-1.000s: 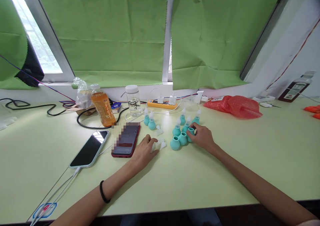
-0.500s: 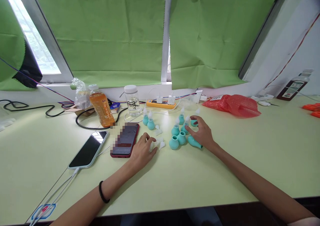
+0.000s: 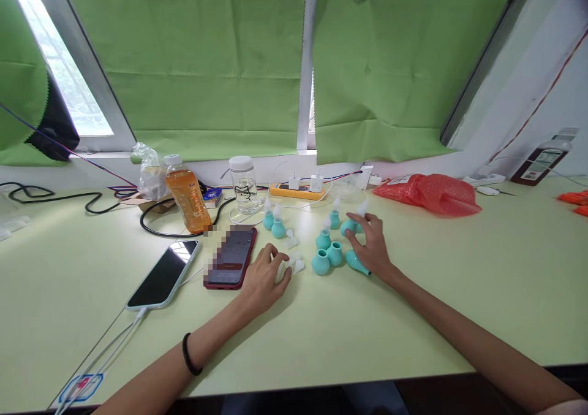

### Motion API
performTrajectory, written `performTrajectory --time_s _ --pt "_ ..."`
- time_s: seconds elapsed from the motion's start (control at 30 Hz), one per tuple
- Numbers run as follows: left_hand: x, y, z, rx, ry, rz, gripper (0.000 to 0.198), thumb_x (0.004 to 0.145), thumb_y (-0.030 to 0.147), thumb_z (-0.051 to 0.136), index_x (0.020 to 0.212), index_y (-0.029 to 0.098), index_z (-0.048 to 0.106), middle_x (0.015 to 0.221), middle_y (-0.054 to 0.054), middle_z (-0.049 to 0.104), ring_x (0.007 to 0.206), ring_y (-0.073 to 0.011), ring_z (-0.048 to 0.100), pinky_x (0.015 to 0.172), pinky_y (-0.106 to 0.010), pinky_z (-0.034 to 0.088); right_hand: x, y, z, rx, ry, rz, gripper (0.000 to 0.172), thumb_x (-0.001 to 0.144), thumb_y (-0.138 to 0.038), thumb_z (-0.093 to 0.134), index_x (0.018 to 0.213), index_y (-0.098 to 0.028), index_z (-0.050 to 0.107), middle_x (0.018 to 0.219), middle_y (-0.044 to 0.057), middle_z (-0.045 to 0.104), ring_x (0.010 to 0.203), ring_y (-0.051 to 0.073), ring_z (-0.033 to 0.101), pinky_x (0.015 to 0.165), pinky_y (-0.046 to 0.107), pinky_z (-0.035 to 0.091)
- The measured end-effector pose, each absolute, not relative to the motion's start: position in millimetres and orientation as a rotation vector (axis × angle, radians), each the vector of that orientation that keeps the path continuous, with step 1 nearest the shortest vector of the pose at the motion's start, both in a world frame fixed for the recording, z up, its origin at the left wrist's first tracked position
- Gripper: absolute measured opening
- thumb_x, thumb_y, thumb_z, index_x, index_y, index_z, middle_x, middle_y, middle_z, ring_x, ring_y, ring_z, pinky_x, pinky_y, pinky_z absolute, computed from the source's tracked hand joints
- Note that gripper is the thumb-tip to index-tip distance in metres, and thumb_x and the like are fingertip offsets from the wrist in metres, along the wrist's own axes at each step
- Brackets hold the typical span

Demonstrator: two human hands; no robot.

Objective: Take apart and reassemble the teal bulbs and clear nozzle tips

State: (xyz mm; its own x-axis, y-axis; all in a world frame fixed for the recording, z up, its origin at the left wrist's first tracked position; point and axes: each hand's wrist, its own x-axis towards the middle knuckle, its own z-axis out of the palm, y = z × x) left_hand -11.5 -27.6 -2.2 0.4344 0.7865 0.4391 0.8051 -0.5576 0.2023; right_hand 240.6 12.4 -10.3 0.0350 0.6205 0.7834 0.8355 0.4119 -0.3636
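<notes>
My right hand (image 3: 371, 244) pinches a teal rubber bulb (image 3: 348, 227) between thumb and fingers. Partly behind my fingers is another teal bulb with a white tip (image 3: 362, 208). Close by stand two open-necked teal bulbs (image 3: 320, 262), and a further teal bulb (image 3: 357, 262) lies on its side under my right hand. More bulbs fitted with whitish tips, such as one tipped bulb (image 3: 323, 238), stand upright around them. My left hand (image 3: 264, 277) rests on the table with thumb and forefinger apart, curved around small translucent plastic pieces (image 3: 298, 266).
Left of my left hand lie a red-cased phone (image 3: 229, 258) and a white-edged phone (image 3: 163, 275) with cables. Behind are an orange drink bottle (image 3: 189, 200), a clear jar (image 3: 245, 188), and a power strip (image 3: 296, 190). A red plastic bag (image 3: 427, 194) sits back right.
My right hand has shifted the bulb in its fingers slightly right and back, away from the tipped bulb in front. My left hand has barely moved.
</notes>
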Motion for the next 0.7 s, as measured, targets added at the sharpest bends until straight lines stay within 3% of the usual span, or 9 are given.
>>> performTrajectory --time_s 0.2,0.33,0.47,0.57,0.7 --pt "-12.6 -33.2 5.9 -2.712 -1.305 -0.979 0.023 0.081 0.031 0.035 0.093 0.017 0.047 0.085 -0.006 0.042 0.074 -0.0155 0.045 0.061 -0.027 0.038 231.0 -15.9 4.1 -0.829 -1.554 -0.469 0.032 0.073 -0.014 0.046 0.103 -0.024 0.046 0.100 0.008 0.035 0.093 0.022 0.045 0.071 0.037 0.043" --pt "-14.9 -36.6 8.4 -2.903 -0.990 -1.056 0.026 0.078 0.036 0.037 0.087 0.013 0.047 0.077 -0.006 0.046 0.072 -0.0165 0.044 0.063 -0.029 0.036 212.5 -47.5 7.1 -0.565 -2.174 -0.459 0.033 0.069 -0.011 0.044 0.097 -0.027 0.051 0.098 0.006 0.042 0.083 0.017 0.049 0.060 0.028 0.043" --pt "-10.8 -41.4 7.1 -3.152 -0.788 -0.851 0.034 0.077 0.045 0.035 0.079 0.013 0.048 0.067 -0.004 0.048 0.064 -0.0153 0.043 0.057 -0.026 0.034 193.2 -63.7 2.0 -0.438 -2.538 -0.279 0.034 0.067 -0.011 0.041 0.096 -0.025 0.053 0.093 0.006 0.049 0.074 0.014 0.051 0.055 0.024 0.041" --pt "-4.9 -45.2 7.4 -3.272 -0.836 -0.687 0.034 0.082 0.040 0.030 0.069 0.014 0.047 0.063 -0.002 0.047 0.060 -0.0125 0.042 0.055 -0.024 0.031 188.3 -62.6 -4.8 -0.462 -2.609 -0.171 0.031 0.067 -0.011 0.041 0.090 -0.024 0.056 0.089 0.006 0.051 0.072 0.014 0.052 0.055 0.024 0.040" --pt "-1.5 -45.0 8.9 -3.502 -1.151 -0.734 0.040 0.085 0.037 0.024 0.058 0.014 0.041 0.052 0.003 0.041 0.050 -0.0075 0.037 0.050 -0.020 0.028 186.2 -62.4 -9.1 -0.492 -2.543 -0.029 0.034 0.066 -0.009 0.040 0.093 -0.022 0.056 0.095 0.008 0.051 0.086 0.016 0.051 0.058 0.024 0.041"
